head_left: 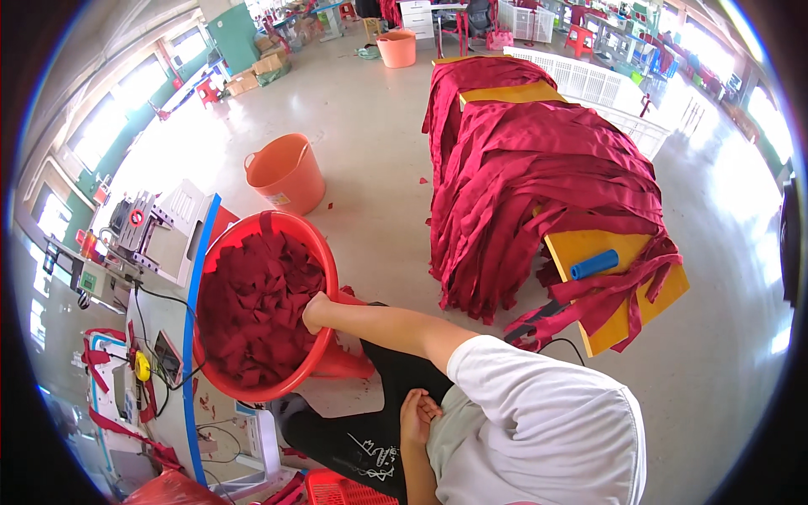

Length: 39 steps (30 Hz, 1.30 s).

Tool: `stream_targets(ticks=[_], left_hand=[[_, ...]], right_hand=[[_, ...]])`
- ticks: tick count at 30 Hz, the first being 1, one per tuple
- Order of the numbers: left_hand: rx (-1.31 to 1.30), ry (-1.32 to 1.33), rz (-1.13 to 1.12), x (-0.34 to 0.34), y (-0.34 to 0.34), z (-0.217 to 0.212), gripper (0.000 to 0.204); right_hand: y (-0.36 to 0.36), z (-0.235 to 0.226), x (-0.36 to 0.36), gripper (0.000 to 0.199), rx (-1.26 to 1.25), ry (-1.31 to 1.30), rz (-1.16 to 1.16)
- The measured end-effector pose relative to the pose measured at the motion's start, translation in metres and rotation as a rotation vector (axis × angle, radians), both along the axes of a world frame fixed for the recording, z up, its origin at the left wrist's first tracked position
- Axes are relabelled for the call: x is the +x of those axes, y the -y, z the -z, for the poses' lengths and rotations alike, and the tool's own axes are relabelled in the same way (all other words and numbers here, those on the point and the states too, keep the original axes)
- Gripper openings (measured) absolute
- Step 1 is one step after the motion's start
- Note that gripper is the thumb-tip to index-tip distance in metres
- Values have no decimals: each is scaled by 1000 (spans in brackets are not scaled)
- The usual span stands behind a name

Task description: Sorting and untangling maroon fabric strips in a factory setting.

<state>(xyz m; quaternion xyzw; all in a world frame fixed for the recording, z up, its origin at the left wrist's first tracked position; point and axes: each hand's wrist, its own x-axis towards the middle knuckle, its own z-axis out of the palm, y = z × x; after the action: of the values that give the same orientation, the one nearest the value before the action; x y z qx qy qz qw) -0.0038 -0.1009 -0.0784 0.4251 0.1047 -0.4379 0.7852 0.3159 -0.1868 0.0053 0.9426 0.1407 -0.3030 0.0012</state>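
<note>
My right arm reaches out to a big red bucket (331, 252), and my right hand (315, 313) dips inside its near rim. Its fingers are lost from sight among the dark red cut fabric pieces (257, 316) that fill the bucket. Against my belly, above my black-trousered lap, rests my left hand (418, 412). Its fingers are curled in, and nothing shows in them.
Long dark red fabric strips (547, 177) drape over a yellow board (602, 324), where a blue tube (594, 264) lies. An orange tub (286, 172) stands beyond the bucket. A blue-edged machine table (200, 337) borders the left; a red basket (345, 490) sits low in front.
</note>
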Motion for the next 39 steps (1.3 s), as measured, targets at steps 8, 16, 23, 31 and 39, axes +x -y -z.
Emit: stream_targets(ticks=[8, 16, 23, 31, 39], left_hand=[[-11, -81, 34, 10, 2, 2, 21], [-201, -272, -32, 12, -9, 27, 29], [-221, -316, -51, 18, -10, 16, 31], [-207, -235, -138, 13, -6, 7, 26], [-210, -81, -246, 12, -22, -16, 27]], right_hand=[[-6, 10, 12, 45, 63, -121, -58], [-14, 39, 11, 61, 203, -119, -142], [-16, 34, 19, 32, 392, 119, -215], [3, 18, 19, 16, 1399, 52, 180], [11, -13, 10, 16, 1580, 74, 446]])
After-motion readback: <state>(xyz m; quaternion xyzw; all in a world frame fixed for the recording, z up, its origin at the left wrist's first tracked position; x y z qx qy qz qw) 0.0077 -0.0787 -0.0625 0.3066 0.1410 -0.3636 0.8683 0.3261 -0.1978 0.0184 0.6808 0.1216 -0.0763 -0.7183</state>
